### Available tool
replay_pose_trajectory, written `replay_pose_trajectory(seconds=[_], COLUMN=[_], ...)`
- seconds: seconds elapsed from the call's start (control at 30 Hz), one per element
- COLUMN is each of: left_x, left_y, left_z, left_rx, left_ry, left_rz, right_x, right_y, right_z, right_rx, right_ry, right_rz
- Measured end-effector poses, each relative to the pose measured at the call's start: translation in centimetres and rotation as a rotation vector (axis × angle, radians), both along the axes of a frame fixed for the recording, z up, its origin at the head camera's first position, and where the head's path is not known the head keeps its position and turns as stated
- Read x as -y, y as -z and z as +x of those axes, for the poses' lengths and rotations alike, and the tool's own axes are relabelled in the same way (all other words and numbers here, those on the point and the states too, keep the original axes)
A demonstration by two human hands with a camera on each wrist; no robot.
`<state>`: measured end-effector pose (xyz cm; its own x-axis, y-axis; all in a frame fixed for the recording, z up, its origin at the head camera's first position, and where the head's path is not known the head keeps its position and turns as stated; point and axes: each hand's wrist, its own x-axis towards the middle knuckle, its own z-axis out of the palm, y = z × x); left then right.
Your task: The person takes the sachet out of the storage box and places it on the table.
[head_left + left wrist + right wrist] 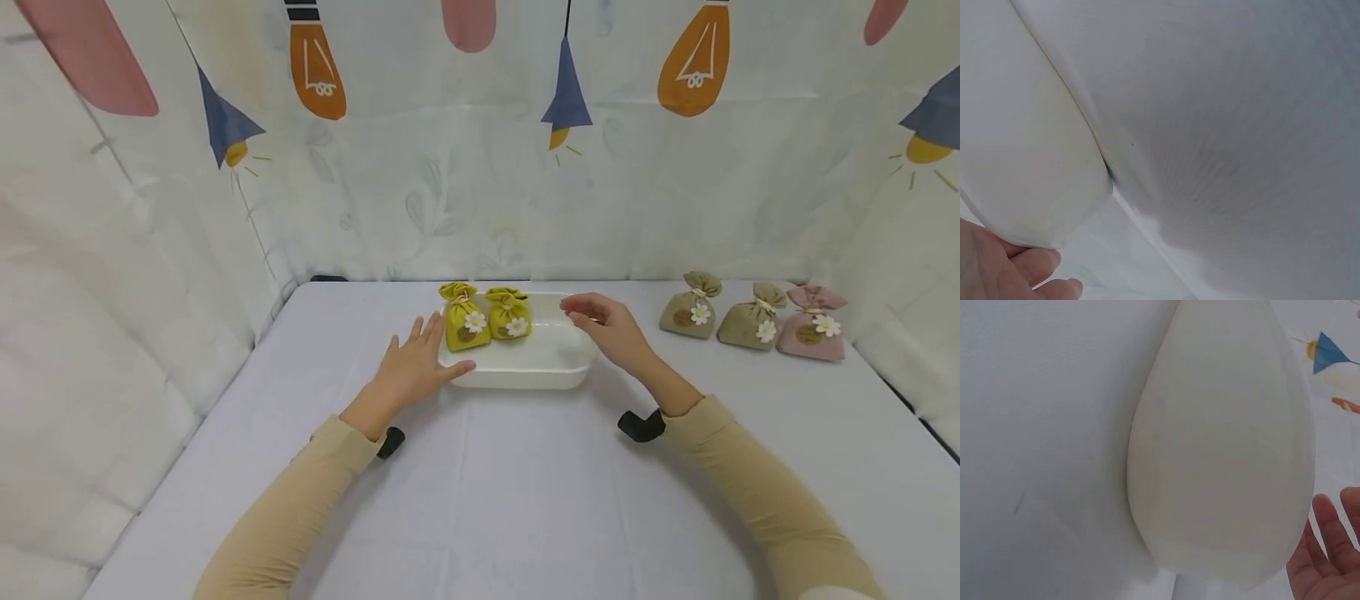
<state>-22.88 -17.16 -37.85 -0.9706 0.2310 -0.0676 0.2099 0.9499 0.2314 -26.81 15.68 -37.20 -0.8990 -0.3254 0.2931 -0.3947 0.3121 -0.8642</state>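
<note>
- White tray [525, 380] is set on the bench [525, 492], between the two hands; two yellow-green pouches, the left one [458, 318] and the right one [502, 313], are held in its left part, side by side with their tied necks up.
- Left hand [411, 367] is spread wide at the tray's left side, its thumb laid over the near-left corner; nothing is gripped by it.
- Right hand [618, 333] is placed at the far-right part of the rim, its fingers loosely bent and nothing seen between them; whether the rim is touched cannot be told.
- Smooth, thin-walled and glossy, the tray is judged to be stiff, light and rather slippery, so it is best taken at both short ends, with fingers hooked under the rim and the load kept level.
- Soft cloth is suggested by the folds of the pouches; they are judged light, yielding and easily tipped. They are best pinched at the gathered neck or cupped round the body, with the white flowers [517, 327] left unpressed, since these could be pulled loose.
- Three more pouches, two grey-green [688, 312] and one pink [797, 342], are stood on the bench well to the right.
</note>
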Motion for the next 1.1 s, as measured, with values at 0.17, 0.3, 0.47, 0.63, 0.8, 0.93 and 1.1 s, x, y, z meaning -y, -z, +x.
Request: replay_pose_trajectory(seconds=[0.17,0.3,0.47,0.63,0.8,0.93,1.1], left_x=[0.0,0.0,0.0,0.1,0.1,0.1,0.2], left_y=[0.0,0.0,-0.1,-0.1,-0.2,-0.1,0.0], left_z=[-0.1,-0.1,-0.2,-0.1,-0.1,-0.2,-0.3], left_rx=[-0.001,0.005,0.007,0.003,-0.005,-0.004,0.003], left_ry=[-0.001,0.0,0.003,0.004,0.01,0.011,0.008], left_rz=[-0.001,-0.005,-0.005,-0.011,-0.015,-0.012,-0.023], right_x=[2.0,3.3,4.3,5.1,6.0,6.6,7.4], right_y=[-0.3,-0.4,-0.6,-0.5,-0.2,0.1,0.3], right_z=[-0.4,-0.9,-1.7,-2.5,-3.3,-3.9,-4.6], right_rx=[0.091,0.137,0.197,0.243,0.264,0.247,0.252], right_ry=[-0.035,-0.038,-0.035,-0.055,-0.076,-0.081,-0.078], right_rz=[0.085,0.143,0.169,0.205,0.279,0.335,0.382])
